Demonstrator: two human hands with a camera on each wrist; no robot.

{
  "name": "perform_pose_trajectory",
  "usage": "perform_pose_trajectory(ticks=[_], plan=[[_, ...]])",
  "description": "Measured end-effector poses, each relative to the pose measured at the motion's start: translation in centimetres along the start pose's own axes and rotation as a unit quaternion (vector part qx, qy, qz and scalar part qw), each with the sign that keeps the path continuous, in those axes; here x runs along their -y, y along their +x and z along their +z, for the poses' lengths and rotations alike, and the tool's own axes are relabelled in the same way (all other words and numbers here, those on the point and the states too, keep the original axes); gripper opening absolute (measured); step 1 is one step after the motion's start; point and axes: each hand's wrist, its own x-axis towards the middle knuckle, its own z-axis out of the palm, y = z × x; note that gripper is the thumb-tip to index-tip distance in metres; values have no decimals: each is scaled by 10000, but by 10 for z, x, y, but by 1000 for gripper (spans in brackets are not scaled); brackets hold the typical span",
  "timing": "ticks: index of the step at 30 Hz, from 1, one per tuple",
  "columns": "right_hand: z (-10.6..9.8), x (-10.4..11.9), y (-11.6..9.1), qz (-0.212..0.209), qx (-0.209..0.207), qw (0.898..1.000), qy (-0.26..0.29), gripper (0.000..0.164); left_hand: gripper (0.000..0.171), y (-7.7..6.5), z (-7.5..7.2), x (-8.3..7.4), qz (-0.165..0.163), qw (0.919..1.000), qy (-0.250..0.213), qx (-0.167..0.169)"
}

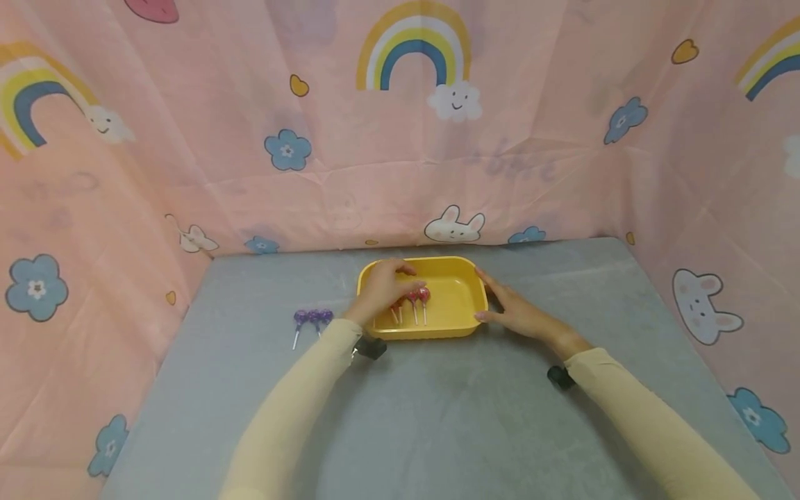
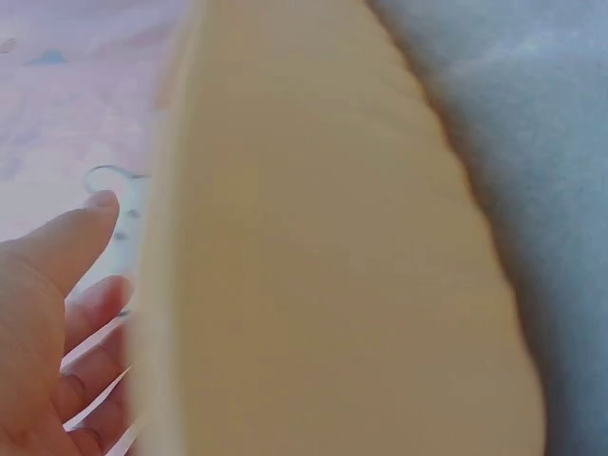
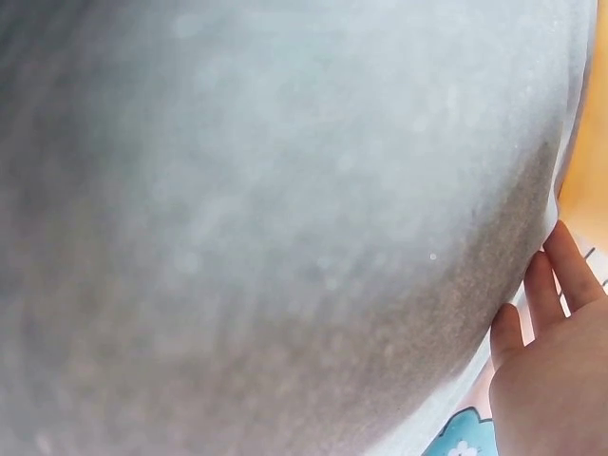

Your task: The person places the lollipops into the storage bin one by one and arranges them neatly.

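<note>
A yellow tray (image 1: 453,305) stands on the grey tabletop, with several red lollipops (image 1: 424,295) lying in its left half. My left hand (image 1: 384,285) hovers over that half and hides part of the candies. Its thumb and fingers are spread apart in the left wrist view, with nothing seen between them. At the tray's right end, my right hand (image 1: 515,312) touches the rim with extended fingers (image 3: 543,290). Purple lollipops (image 1: 314,316) lie side by side left of the tray, partly covered by the left forearm.
Pink printed cloth (image 1: 325,201) hangs behind and on both sides of the grey table (image 1: 437,430). Each wrist carries a small black camera, one at the left cuff (image 1: 340,337). A blurred tan surface (image 2: 313,237) fills much of the left wrist view.
</note>
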Motion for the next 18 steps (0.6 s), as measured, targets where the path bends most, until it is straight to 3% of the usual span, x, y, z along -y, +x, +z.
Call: perform_pose_trajectory(ticks=[3, 9, 18], plan=[[-1, 0, -1, 26, 18, 10000, 30, 98, 33, -5, -14, 0, 107, 9998, 108, -115], [1, -1, -2, 94, 34, 9999, 75, 98, 36, -20, -46, 3, -87, 9996, -35, -258], [2, -1, -1, 161, 10, 9998, 96, 98, 33, -46, -83, 27, -279, 9982, -24, -536]])
